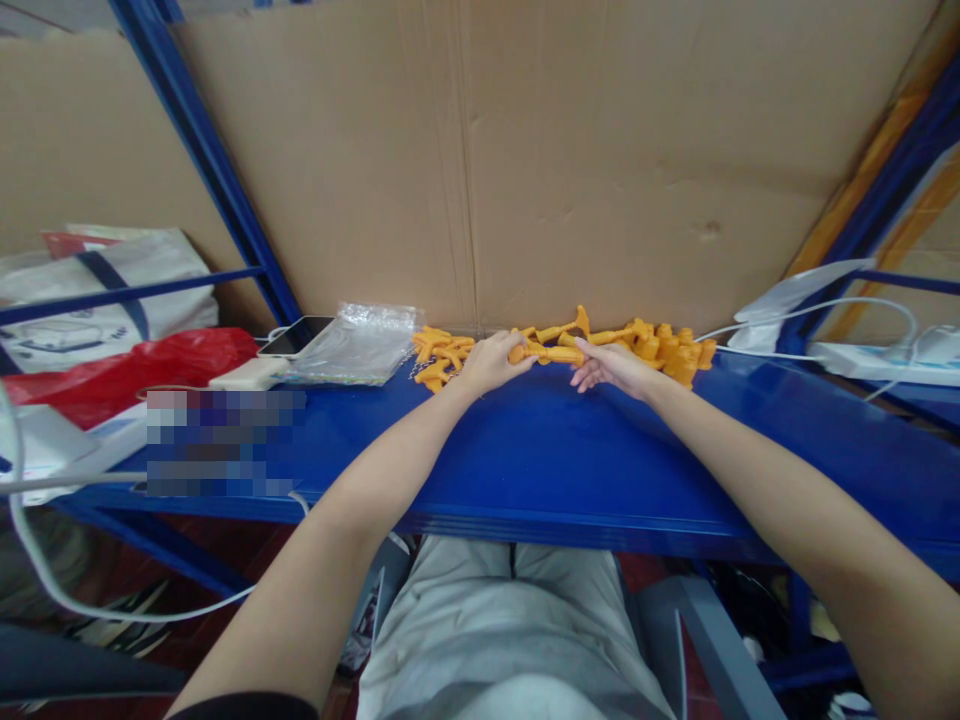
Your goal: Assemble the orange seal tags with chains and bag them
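Observation:
An orange-yellow plastic piece (559, 354), slim and handle-like, lies level between my two hands over the blue table (525, 450). My left hand (495, 364) is closed round its left end. At its right end my right hand (616, 370) has thumb and forefinger on the piece, with the other fingers loosely stretched out below. Behind them is a hammer-shaped orange piece (579, 322). Left of my left hand lies a small heap of orange pieces with metal chains (435, 352). A bigger cluster of orange parts (667, 350) sits beyond my right wrist.
On the left are a clear plastic bag (360, 343), a phone (298, 337), a white box (247, 373) and a red plastic bag (142, 372). Cardboard (562, 160) stands upright behind the table. White cables and a power strip (892, 362) lie at right.

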`<state>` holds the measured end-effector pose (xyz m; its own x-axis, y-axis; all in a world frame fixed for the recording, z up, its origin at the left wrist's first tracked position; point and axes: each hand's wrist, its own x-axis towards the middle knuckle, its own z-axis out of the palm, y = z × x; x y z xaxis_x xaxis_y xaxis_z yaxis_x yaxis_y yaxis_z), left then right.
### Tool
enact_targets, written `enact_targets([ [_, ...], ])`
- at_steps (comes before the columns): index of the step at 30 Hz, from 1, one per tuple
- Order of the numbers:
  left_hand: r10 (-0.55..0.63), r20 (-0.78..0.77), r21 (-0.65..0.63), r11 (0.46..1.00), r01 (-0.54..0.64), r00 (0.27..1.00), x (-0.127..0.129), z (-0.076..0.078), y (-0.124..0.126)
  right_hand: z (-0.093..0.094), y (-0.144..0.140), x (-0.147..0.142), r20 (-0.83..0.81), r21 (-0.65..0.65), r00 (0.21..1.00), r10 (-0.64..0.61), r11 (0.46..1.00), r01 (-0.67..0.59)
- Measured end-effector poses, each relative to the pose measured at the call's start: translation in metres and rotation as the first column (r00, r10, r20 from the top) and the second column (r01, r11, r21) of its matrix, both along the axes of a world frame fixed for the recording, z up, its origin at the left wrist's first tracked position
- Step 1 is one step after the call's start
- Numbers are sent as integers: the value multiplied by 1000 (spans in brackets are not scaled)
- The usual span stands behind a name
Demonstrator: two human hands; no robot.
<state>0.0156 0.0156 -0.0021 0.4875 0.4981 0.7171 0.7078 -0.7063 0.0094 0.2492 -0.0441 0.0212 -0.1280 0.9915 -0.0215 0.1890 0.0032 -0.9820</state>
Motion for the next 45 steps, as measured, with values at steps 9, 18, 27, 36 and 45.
enact_targets([
  [9, 27, -33, -17, 999, -27, 999, 1, 2, -4, -2, 1, -3, -20, -38, 1000, -22, 999, 21],
  [18, 92, -188, -135, 984, -119, 978, 2, 5, -12, 9, -3, -11, -325, -157, 930, -169, 980, 123],
  [27, 24, -314, -180, 980, -85, 949, 0, 6, -10, 11, -5, -13, -330, -169, 903, -275, 958, 230],
  [36, 15, -280, -183, 981, -69, 960, 3, 4, -9, 8, 0, -9, -289, -142, 919, -268, 961, 236],
  [45, 184, -269, -207, 948, -243, 945, -12, 2, 3, -11, 28, 19, -210, 320, 895, -394, 837, 443],
])
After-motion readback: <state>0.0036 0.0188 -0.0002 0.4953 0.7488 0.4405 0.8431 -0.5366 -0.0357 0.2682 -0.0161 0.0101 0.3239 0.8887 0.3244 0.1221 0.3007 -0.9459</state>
